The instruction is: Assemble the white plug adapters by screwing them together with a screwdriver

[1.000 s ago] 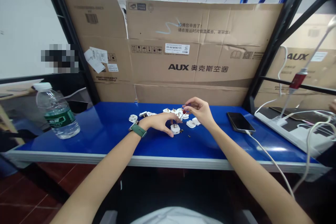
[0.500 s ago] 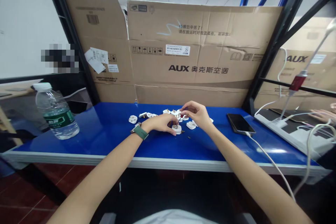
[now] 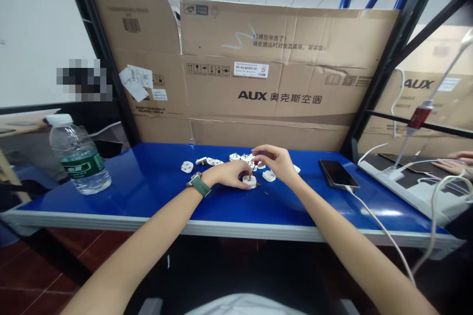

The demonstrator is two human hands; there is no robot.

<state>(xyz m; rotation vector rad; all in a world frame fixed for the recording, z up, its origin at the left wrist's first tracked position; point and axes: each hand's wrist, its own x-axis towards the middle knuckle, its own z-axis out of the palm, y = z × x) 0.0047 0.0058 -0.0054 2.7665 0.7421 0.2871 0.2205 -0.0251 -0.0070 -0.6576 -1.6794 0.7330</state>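
My left hand, with a green-strapped watch at the wrist, grips a white plug against the table. A thin screwdriver with a red part on its handle is pinched in my right hand; its shaft slants down to the top of the plug. Fingers partly hide both the tool and the plug. Small brass-coloured pieces lie beside the plug. Behind my hands sit several white plugs, and another white plug part rests under my right wrist.
More white plug parts lie to the left on the blue table. A water bottle stands at the left end. On the right are a phone with a white cable, a power strip and another person's hand.
My hands and the screwdriver stay nearly in place at the plug, with only slight finger movement. The view has shifted a little. The other person's hand at far right has moved slightly.
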